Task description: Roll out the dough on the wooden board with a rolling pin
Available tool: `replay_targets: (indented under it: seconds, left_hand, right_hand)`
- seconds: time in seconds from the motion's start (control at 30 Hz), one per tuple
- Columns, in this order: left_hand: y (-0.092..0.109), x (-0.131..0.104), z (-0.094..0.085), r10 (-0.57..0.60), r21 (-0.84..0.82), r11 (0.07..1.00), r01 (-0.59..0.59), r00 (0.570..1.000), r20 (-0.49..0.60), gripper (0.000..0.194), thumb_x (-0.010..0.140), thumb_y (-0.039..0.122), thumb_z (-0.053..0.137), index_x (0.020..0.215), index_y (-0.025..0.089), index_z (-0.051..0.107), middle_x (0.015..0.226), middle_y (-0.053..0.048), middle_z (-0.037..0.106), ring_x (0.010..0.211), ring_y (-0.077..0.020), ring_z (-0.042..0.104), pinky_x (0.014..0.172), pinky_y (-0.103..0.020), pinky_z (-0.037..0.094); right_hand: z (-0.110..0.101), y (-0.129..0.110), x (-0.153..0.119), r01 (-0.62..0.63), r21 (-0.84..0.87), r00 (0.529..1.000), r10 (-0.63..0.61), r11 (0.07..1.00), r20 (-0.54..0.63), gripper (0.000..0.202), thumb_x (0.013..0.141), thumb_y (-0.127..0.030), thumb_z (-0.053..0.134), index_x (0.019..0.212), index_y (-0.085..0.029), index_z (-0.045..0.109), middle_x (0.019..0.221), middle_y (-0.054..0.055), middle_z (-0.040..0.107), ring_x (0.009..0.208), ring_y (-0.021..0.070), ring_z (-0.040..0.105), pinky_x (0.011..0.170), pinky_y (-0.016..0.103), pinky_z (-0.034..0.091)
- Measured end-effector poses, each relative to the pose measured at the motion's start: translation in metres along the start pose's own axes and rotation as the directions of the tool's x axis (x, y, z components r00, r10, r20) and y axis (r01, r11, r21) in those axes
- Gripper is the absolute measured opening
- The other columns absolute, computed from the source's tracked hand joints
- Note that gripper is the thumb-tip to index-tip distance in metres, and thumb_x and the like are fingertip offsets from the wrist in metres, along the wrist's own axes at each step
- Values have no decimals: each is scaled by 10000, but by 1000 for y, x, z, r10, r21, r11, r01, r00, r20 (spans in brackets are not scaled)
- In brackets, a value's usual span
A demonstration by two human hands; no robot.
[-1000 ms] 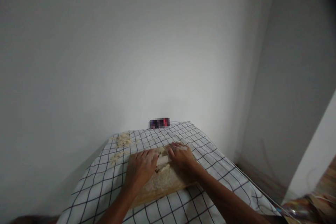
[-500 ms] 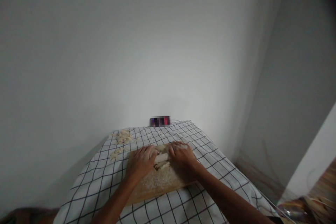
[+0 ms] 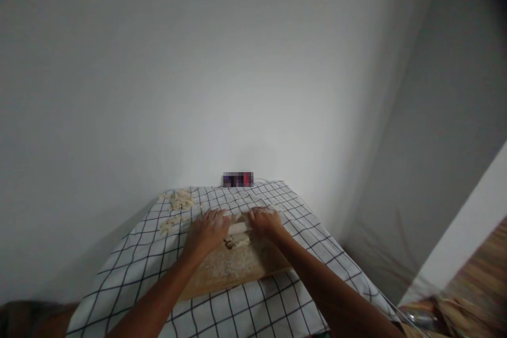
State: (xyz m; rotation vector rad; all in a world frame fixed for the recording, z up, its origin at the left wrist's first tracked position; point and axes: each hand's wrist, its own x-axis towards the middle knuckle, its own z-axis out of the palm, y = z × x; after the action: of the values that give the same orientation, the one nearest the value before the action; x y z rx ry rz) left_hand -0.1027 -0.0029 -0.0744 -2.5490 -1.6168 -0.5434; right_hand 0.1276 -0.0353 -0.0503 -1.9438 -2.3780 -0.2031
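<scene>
A pale rolling pin (image 3: 239, 228) lies across the far part of a flour-dusted wooden board (image 3: 233, 269). My left hand (image 3: 212, 226) is closed over its left end, and my right hand (image 3: 264, 221) grips the right end. Between them only the middle of the pin shows. Just on the near side of the pin, a small pale piece of dough (image 3: 241, 241) rests on the board, with a dark spot at its left. Both hands have flour on the fingers.
A white tablecloth with dark checks (image 3: 253, 306) covers the table. Pale dough strips (image 3: 181, 200) and another small heap (image 3: 172, 224) lie at the back left. A blurred-out dark object (image 3: 238, 179) stands by the wall. Bags (image 3: 435, 317) sit low at the right.
Both hands have pushed the rolling pin slightly away from me, towards the board's far edge. The whole view has also shifted a little.
</scene>
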Motion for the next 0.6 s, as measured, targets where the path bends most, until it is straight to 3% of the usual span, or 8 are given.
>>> replay_targets:
  seconds: [0.1, 0.17, 0.37, 0.5, 0.6]
  left_hand:
    - [10, -12, -4, -1, 41, 999, 1, 1000, -5, 442, 1156, 365, 468, 1491, 275, 741, 1686, -150, 675, 1626, -424, 533, 1335, -665, 406]
    - [14, -9, -9, -19, 57, 998, 19, 1000, 6, 454, 1164, 368, 465, 1523, 253, 718, 1675, -155, 684, 1630, -415, 525, 1354, -658, 379]
    - [18, 24, -22, -91, 75, 994, 86, 994, 64, 452, 1188, 360, 432, 1452, 193, 759, 1573, -178, 745, 1550, -397, 588, 1293, -625, 453]
    - [17, 41, -17, -133, 87, 988, 131, 991, 15, 510, 1200, 381, 399, 1462, 136, 762, 1589, -211, 733, 1576, -440, 562, 1291, -679, 440]
    - [9, 56, -8, -195, 52, 980, 194, 980, 31, 511, 1197, 407, 409, 1437, 156, 783, 1564, -206, 753, 1546, -419, 593, 1287, -669, 448]
  right_hand:
    - [11, 4, -13, 67, 4, 995, -66, 998, -71, 400, 1197, -235, 389, 1307, -200, 772, 1463, 189, 786, 1420, 331, 711, 1164, 507, 584]
    - [13, 6, -12, 56, 24, 996, -54, 998, -68, 406, 1202, -238, 380, 1336, -208, 762, 1514, 185, 762, 1455, 315, 685, 1191, 478, 565]
    - [4, 9, 18, -65, 61, 996, 61, 996, 70, 411, 1217, -293, 354, 1440, -238, 695, 1460, 203, 768, 1365, 339, 739, 1064, 508, 609]
    - [3, 13, 37, -110, 93, 988, 99, 990, 119, 418, 1228, -315, 334, 1475, -252, 666, 1475, 203, 756, 1405, 323, 722, 1087, 525, 586]
    - [6, 15, 50, -135, 88, 984, 124, 987, 126, 439, 1223, -301, 322, 1460, -238, 686, 1489, 205, 750, 1398, 324, 728, 1081, 542, 593]
